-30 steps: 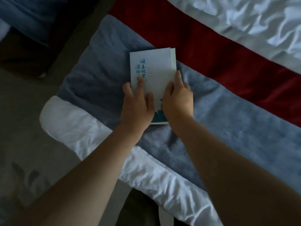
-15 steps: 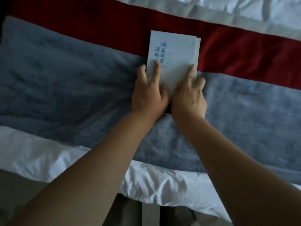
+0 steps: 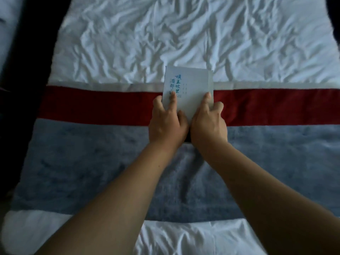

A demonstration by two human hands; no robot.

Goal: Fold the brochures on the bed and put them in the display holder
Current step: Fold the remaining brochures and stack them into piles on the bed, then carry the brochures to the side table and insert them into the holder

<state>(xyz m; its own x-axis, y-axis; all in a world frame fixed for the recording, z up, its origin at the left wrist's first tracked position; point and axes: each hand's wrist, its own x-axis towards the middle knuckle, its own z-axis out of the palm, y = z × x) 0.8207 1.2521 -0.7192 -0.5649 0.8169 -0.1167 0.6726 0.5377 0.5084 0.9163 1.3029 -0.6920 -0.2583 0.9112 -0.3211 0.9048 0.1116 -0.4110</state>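
Both hands pinning the folded brochure [image 3: 189,85] flat on the bed [image 3: 165,37]

Compared with half a second ago the view is sitting way further up the bed, so the crumpled white sheet is now filling the far half, and the brochure is lying across the red stripe [image 3: 92,105] with its far end on the white instead of at the red/grey line. The left hand [image 3: 166,124] and right hand [image 3: 208,124] are still side by side, fingers [image 3: 173,100] spread a bit and pressing flat on the paper, not pinching it. The brochure's near end is hiding under the hands, and the blue lettering is too blurry to read. No holder showing. Lots of open bed left and right; the grey band [image 3: 73,162] is lying nearer.
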